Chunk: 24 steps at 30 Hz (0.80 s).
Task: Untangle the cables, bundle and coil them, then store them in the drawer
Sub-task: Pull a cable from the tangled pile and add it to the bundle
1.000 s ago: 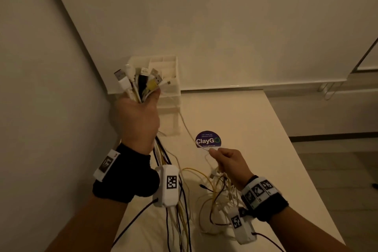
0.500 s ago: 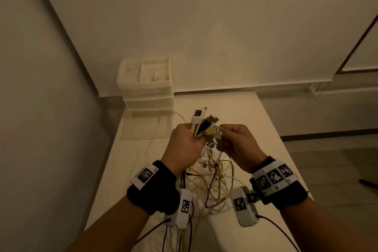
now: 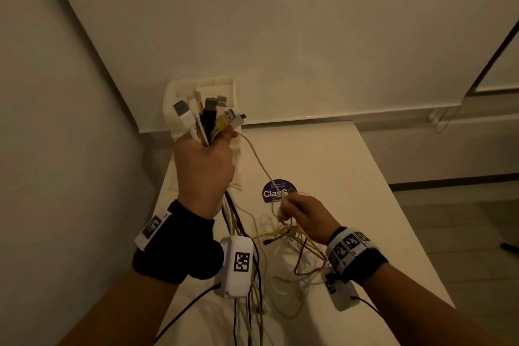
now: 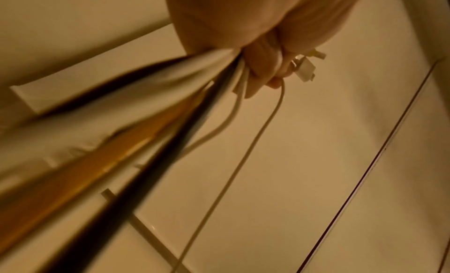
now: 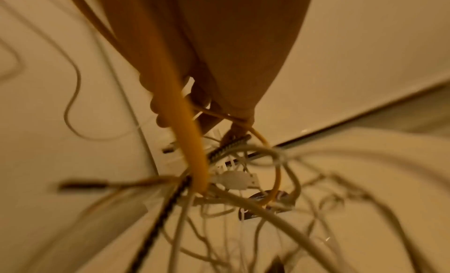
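My left hand (image 3: 203, 166) is raised in a fist around a bunch of cable ends (image 3: 207, 116): white, black and yellow plugs stick up out of it. The left wrist view shows the same grip, left hand (image 4: 263, 65), with cords (image 4: 151, 135) running down from it. A thin white cable (image 3: 258, 161) stretches from that fist down to my right hand (image 3: 302, 212), which pinches it just above a loose tangle of cables (image 3: 292, 250) on the table. In the right wrist view a yellow cord (image 5: 190, 142) and white plugs (image 5: 238, 180) hang under the fingers. The white drawer unit (image 3: 224, 87) stands behind the plugs.
The white table (image 3: 351, 191) runs along the left wall into the corner. A round purple sticker (image 3: 271, 191) lies on it beside my right hand. Black sensor leads (image 3: 182, 314) trail from both wristbands. Floor lies to the right of the table.
My left hand has lifted the plug bunch up and to the left, away from the right hand. The right hand has dropped toward the tangle, drawing one white cable taut between them.
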Available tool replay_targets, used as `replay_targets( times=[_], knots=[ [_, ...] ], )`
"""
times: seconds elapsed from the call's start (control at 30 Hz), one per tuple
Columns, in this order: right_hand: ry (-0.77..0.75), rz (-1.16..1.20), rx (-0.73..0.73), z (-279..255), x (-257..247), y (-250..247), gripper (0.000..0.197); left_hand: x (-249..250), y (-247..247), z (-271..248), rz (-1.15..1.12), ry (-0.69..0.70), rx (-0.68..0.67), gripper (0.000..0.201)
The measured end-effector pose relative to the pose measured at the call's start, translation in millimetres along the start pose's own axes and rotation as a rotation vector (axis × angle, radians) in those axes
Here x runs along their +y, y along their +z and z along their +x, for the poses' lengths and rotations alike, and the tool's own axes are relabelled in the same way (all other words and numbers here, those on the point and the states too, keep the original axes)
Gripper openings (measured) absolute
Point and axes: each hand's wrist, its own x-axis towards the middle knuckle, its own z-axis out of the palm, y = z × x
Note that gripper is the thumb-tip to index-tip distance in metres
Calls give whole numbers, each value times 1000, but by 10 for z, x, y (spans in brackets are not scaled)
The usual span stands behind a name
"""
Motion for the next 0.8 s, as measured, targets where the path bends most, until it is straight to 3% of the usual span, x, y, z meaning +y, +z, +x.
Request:
replay_targets(
  times=[0.07,0.2,0.37,0.43,0.57,0.67,0.8],
  knots=[
    [8,-70,-62,73,67,-9,28,-3,-35,-24,-31,1,41,45],
    [-2,-41,-46,113,121,-59,29,7,-155,-23,68,19,74,27],
    [10,-125,-38,115,-16,-194,26,13,-340,63,281,191,198,14],
    [5,-131,-2,118,-133,-273,25,20,-283,-32,326,255,78,4],
    [-39,-283,-20,120,-468,-372,25,-159,-32,-246,519,141,-386,8],
    [-14,-456,-27,90,-760,-474,21,-309,114,-316,631,110,-438,35],
    [-49,-534,-32,32,-948,-594,20,-360,222,-274,699,125,-433,40]
  ],
)
